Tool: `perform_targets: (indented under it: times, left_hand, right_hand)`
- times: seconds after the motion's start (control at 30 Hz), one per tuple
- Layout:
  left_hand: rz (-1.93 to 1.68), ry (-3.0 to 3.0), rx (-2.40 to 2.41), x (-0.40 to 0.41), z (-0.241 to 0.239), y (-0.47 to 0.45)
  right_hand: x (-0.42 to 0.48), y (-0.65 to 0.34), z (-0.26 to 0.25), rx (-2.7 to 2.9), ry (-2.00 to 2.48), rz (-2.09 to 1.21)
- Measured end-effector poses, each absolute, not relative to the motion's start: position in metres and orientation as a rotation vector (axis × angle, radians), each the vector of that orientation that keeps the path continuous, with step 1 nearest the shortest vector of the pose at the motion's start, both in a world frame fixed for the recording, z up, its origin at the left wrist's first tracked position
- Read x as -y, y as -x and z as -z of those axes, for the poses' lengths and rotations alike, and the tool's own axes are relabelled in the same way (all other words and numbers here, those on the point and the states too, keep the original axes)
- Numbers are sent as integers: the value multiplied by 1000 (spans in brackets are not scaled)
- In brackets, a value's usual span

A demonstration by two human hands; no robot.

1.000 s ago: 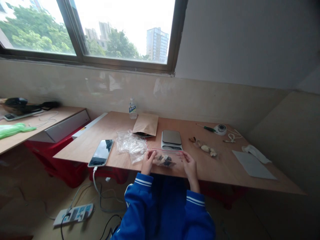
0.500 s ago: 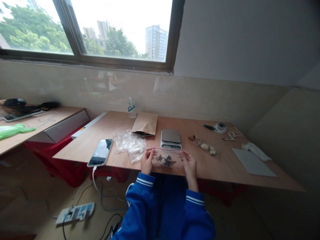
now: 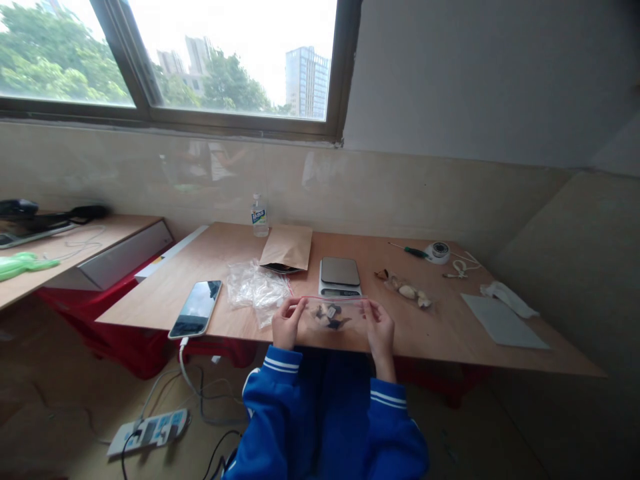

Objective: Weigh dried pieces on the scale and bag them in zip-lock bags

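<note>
One clear, red-edged zip bag (image 3: 332, 316) spans the space between left hand (image 3: 286, 325) and right hand (image 3: 380, 333). The left hand pinches the bag's upper left end, thumb against fingers; pale and dark pieces (image 3: 330, 315) lie inside the middle; the right hand pinches the upper right end. All this is at the front edge of the wooden table (image 3: 435, 340); whether the bag touches the surface I cannot tell.

Along the table from its front left corner: a smartphone (image 3: 196, 309) with a white cable (image 3: 183, 353) running off the front edge, crumpled clear plastic bags (image 3: 255, 288), a labelled bottle (image 3: 259, 219) upright by the rear edge, a brown paper pouch (image 3: 287, 248), and a digital scale (image 3: 340, 275) just behind the held bag. Further right come a clear bag of pale lumps (image 3: 410, 291), a green-handled screwdriver (image 3: 415, 252) and a white dome camera (image 3: 438, 252) near the rear edge, then a white sheet (image 3: 503, 321) and a white cloth (image 3: 509, 299) by the right edge.

Leftmost in the room, a second table (image 3: 120, 230) bears green plastic (image 3: 25, 265); a power strip (image 3: 150, 432) lies on the floor, and a brown-framed window (image 3: 137, 80) sits above the tiled wall (image 3: 400, 190).
</note>
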State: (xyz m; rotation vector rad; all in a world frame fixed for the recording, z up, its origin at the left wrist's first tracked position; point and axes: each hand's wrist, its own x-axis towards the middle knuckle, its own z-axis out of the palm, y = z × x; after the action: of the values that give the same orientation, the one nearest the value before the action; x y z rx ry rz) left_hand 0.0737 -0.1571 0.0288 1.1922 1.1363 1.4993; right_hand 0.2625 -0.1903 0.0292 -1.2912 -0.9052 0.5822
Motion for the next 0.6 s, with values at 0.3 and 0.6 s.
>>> perform_targets:
  times: [0.3,0.6]
  left_hand:
    - [-1581,-1281,-1167,162,-35,-76]
    - [-1584,-1492,-1085,172,-45,-89]
  right_hand:
    - [191,-267,-30,1084,1388,-342]
    - [197,-240,-69,1732,1386,93]
